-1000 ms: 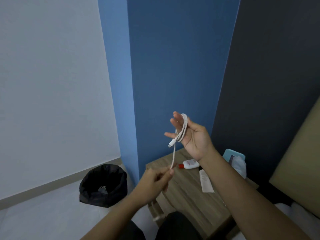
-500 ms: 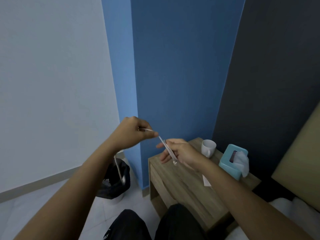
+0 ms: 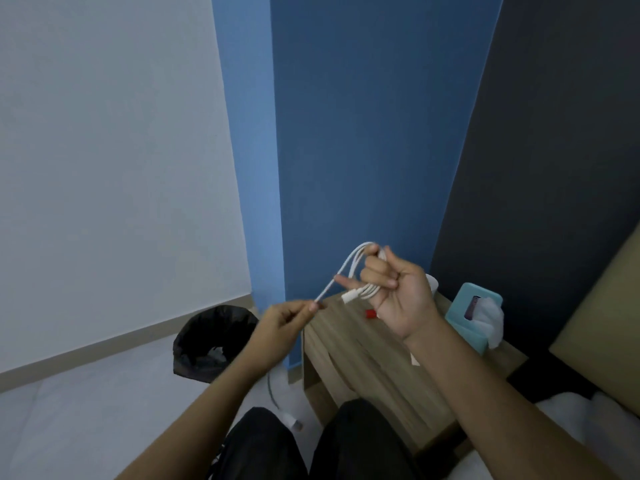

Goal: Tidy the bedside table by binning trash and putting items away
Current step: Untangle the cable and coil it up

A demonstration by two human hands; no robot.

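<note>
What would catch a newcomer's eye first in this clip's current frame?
The white cable at centre: loops are wound around the raised right hand, while the left hand pinches the strand lower left, its tail hanging toward the floor. Behind them stands the wooden bedside table with a teal tissue box at right. A black-lined bin sits on the floor to its left.

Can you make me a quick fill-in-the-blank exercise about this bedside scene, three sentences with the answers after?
1. The white cable is looped around the fingers of the ____ hand.
2. The left hand pinches the cable's free strand between its ____.
3. The black-lined bin stands on the ____, left of the bedside table.

Answers: right; fingertips; floor
</note>
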